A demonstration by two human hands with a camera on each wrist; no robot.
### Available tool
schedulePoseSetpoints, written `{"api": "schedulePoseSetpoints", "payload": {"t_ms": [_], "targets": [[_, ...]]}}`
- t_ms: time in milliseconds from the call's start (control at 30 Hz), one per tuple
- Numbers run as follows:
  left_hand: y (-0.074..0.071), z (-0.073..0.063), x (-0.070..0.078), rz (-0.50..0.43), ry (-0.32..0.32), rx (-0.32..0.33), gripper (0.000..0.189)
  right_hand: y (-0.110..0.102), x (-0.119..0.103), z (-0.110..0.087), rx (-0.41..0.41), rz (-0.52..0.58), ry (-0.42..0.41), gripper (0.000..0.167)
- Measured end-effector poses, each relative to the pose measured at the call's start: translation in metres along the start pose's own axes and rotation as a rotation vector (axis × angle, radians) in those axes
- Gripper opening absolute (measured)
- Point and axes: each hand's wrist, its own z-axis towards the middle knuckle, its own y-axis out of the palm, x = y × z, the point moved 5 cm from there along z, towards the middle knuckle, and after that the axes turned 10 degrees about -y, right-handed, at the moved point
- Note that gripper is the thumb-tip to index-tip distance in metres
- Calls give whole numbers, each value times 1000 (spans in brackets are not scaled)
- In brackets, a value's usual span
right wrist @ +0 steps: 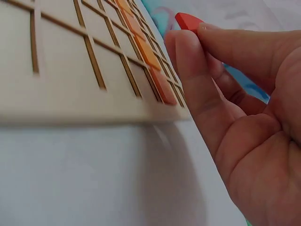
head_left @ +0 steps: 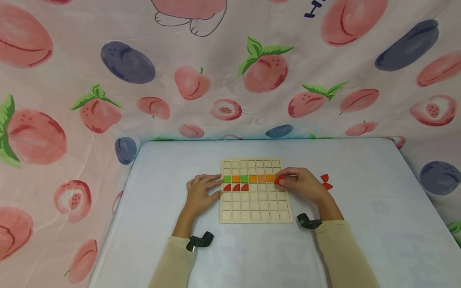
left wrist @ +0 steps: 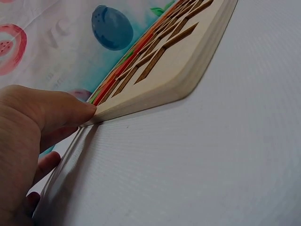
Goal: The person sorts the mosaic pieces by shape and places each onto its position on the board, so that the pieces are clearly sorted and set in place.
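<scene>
A light wooden grid board lies on the table with a row of green and orange square tiles. Below that row, three red quarter-round tiles sit in the leftmost cells. My right hand pinches a red tile between thumb and finger, close over the board's right side. In the right wrist view, a reddish tile fills the cell nearest the edge. My left hand rests at the board's left edge with fingers loosely extended, its thumb touching the side.
Two loose red tiles lie on the white table, just right of my right hand. A fruit-printed cloth hangs behind the table. Dark wrist devices are worn at both sleeves.
</scene>
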Motion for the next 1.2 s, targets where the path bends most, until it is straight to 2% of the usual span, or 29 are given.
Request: {"api": "schedulePoseSetpoints", "payload": {"t_ms": [500,867,1200], "targets": [[0,0,-2,-3,-10,-6,37,36,-18,20,12,115,-33,27],[-1,-1,-1,-7,-16,-5,37,59,-12,29,16,52,-42,20],[-1,-1,1,-7,-26,-11,37,62,-7,31,73,50,-8,20]]}}
